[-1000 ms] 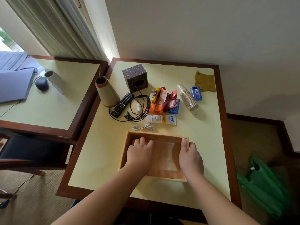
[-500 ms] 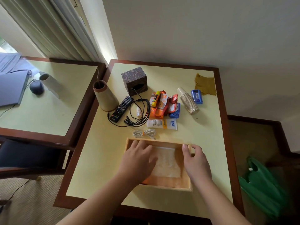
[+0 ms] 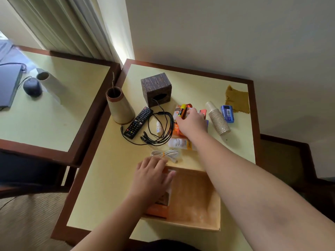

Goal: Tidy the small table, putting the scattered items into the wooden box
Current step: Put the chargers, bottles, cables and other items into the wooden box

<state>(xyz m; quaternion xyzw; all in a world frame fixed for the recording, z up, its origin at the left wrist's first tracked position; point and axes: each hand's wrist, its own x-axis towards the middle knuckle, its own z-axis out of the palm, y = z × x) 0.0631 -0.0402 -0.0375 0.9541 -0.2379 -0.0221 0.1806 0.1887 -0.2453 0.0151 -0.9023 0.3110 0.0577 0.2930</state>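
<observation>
- Right hand [image 3: 192,122] is reaching onto the orange packets [image 3: 178,130]; whether it is gripping is unclear.
- Left hand [image 3: 153,176], fingers flat, is steadying the wooden box [image 3: 195,205] at the table's near edge.
- Next: probably lifting the packets into the box.

A shallow open wooden box [image 3: 195,209] is set at the near edge of the brown-rimmed pale square table [image 3: 101,182]. A coiled white cable [image 3: 165,154] is laid just behind it, and a black remote control [image 3: 138,122] farther back left.

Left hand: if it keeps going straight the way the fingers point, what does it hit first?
The left hand lies on the wooden box at its far-left corner, fingers pointing away and slightly right. Straight on, it would probably meet the coiled white cable first, just beyond the rim; height is unclear.
</observation>
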